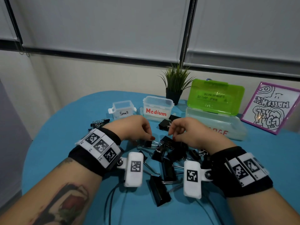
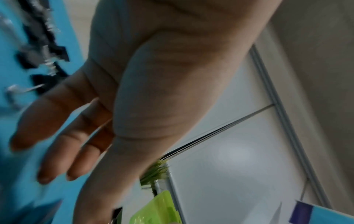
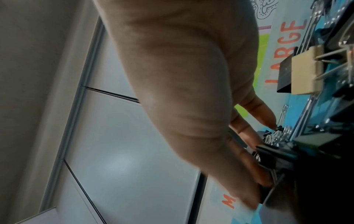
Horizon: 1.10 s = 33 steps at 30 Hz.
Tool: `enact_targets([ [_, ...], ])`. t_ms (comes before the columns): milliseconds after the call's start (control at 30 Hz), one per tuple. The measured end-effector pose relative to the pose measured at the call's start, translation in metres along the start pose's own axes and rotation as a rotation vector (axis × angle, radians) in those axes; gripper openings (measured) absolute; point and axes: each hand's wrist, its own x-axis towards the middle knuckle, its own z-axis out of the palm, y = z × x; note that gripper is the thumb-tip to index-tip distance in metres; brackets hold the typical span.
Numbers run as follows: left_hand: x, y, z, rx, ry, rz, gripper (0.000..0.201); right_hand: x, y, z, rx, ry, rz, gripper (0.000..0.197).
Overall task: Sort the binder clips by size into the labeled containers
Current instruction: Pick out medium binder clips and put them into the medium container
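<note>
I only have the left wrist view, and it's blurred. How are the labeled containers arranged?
Observer: Head view: Small container leftmost, Medium container in the middle, Large container rightmost, its green lid open.
Operator: What's the right hand doing?
Observer: The right hand touches the binder clip pile with its fingertips; a grip isn't clear.
Operator: Any clips away from that pile?
Observer: A cluster of small clips lies just in front of the Small container, to its left.
</note>
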Motion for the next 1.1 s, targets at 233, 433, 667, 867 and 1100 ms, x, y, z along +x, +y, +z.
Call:
enact_targets([
  [233,-0.02,0.003,-0.014,0.216,-0.248,-0.176,0.058,-0.007,-0.006,-0.002,-0.02,-0.166,-0.012,0.059],
  [433,-0.02,0.007,-0.013,0.176,-0.289,-0.178,0.04,-0.007,-0.008,0.001,-0.014,-0.256,-0.031,0.043],
  [667,-0.022,0.008,-0.013,0.104,-0.151,-0.136,0.029,-0.007,-0.013,0.008,0.047,-0.155,-0.022,0.022],
  [867,-0.015,0.0,-0.022,-0.48,-0.034,-0.016,0.022,-0.005,-0.014,0.0,0.379,0.08,0.026,0.017],
  [1100,0.0,0.021,0.007,-1.09,0.058,0.063,0.033,-0.003,-0.02,0.003,0.754,0.267,0.084,0.012],
])
